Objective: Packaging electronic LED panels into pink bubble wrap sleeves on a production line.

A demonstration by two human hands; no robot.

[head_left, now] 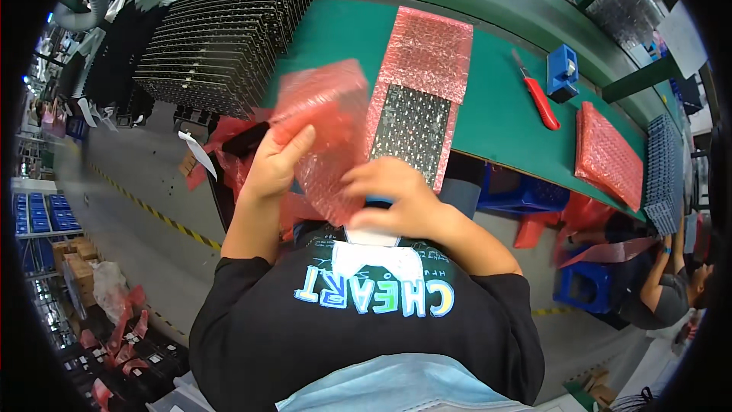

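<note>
My left hand [282,160] grips a red bubble-wrap bag [324,137] near its left edge, thumb on top, and holds it up in front of my body. My right hand [400,198] is at the bag's lower right edge, its fingers apart from the thumb and slightly blurred; whether it touches the bag is hard to tell. Beyond it, on the green table, a dark perforated-looking panel [412,126] with many light spots lies on another red bubble-wrap bag [427,42]. The bag covers the panel's far end, and its near end reaches the table edge.
A large stack of dark slotted panels [221,30] stands at the far left. To the right on the green table [496,118] lie a red-handled knife [540,103], a blue tape dispenser [562,72] and folded red bubble bags [606,154]. Another person [659,290] sits at far right near blue stools [583,286].
</note>
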